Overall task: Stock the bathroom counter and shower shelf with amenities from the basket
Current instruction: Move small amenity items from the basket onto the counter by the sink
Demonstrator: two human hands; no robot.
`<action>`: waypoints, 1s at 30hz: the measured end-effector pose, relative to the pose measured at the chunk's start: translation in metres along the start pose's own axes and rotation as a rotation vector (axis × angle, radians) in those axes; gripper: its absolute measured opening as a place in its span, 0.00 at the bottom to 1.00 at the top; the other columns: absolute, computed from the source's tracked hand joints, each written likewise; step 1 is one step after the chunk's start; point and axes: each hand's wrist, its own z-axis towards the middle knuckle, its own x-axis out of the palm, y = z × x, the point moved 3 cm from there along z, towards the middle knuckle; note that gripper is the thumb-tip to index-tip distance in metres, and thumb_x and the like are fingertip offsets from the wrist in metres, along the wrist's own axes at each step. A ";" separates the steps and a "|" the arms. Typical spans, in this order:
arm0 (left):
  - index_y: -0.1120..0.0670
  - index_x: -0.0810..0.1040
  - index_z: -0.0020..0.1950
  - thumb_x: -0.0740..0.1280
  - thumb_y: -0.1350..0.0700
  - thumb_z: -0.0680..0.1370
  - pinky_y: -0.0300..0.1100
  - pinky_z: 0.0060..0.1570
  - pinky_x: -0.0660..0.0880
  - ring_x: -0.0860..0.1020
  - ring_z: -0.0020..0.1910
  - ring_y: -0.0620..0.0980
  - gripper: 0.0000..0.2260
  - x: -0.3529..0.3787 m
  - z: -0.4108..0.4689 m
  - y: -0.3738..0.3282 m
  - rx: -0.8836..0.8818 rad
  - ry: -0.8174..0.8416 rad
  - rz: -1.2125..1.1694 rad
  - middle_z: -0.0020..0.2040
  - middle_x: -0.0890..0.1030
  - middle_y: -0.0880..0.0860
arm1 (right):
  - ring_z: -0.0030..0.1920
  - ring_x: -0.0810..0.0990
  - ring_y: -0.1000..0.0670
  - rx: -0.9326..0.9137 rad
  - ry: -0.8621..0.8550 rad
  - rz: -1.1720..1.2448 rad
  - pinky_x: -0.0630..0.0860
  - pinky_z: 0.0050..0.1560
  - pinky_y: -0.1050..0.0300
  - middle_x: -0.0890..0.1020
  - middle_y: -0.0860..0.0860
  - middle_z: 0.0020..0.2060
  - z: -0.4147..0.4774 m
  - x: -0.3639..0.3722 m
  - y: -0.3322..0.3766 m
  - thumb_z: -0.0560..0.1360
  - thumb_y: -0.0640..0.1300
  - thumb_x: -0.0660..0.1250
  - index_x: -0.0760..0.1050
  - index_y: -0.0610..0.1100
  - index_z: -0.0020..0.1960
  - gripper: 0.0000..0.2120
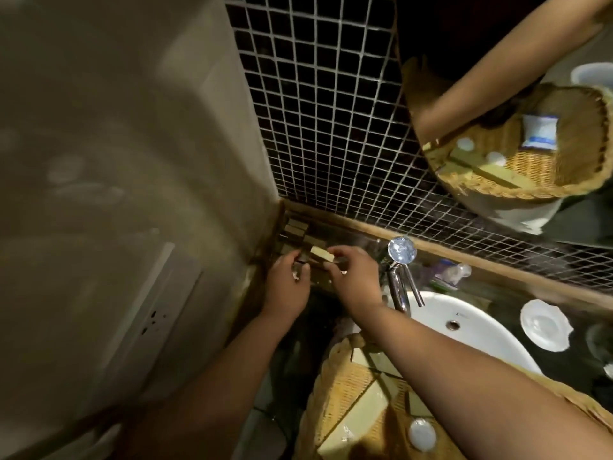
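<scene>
Wicker basket point(335, 393): sitting at the near edge of the counter, just left of the white sink point(464, 330) and partly under the right forearm. It is holding several pale green boxes point(365, 410) and a white round cap point(422, 434).

Pale box point(320, 254): lying in the far left corner of the counter, where the beige wall is meeting the dark mosaic tiles point(315, 111). More small boxes point(295, 229) are lying in a row just behind it, in the same corner.

Right hand point(351, 277): reaching over the counter corner, forefinger and thumb closing on the right end of the pale box.

Left hand point(288, 283): reaching in beside the right hand, fingers curling down at the left of the pale box. Whether it is gripping anything cannot be told in the dim light.

Chrome faucet point(401, 260): standing at the back rim of the sink, just right of the right hand.

White scalloped dish point(544, 325): resting on the counter right of the sink.

Mirror point(447, 28): hanging above the tiles at upper right, reflecting the basket and an arm.

Wall socket point(151, 322): sitting in the beige wall at left.
</scene>
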 end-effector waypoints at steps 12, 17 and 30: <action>0.54 0.70 0.73 0.66 0.58 0.77 0.51 0.68 0.69 0.70 0.68 0.54 0.24 0.030 0.007 -0.008 0.048 -0.024 0.176 0.68 0.74 0.54 | 0.60 0.79 0.43 -0.065 -0.025 -0.161 0.73 0.65 0.52 0.82 0.41 0.57 0.041 0.003 -0.007 0.76 0.38 0.69 0.81 0.38 0.61 0.14; 0.52 0.69 0.73 0.66 0.54 0.76 0.53 0.68 0.68 0.71 0.66 0.54 0.24 0.030 0.013 0.000 0.117 -0.012 0.419 0.66 0.75 0.53 | 0.58 0.80 0.41 -0.014 0.047 -0.181 0.73 0.64 0.54 0.83 0.40 0.56 0.047 0.008 -0.010 0.76 0.37 0.68 0.79 0.37 0.63 0.16; 0.50 0.66 0.76 0.62 0.51 0.78 0.51 0.72 0.62 0.67 0.70 0.54 0.25 0.028 0.020 0.018 0.168 0.074 0.674 0.72 0.71 0.54 | 0.80 0.38 0.46 -0.237 0.452 -0.560 0.62 0.76 0.47 0.50 0.45 0.80 0.019 0.035 -0.030 0.77 0.42 0.68 0.50 0.42 0.80 0.39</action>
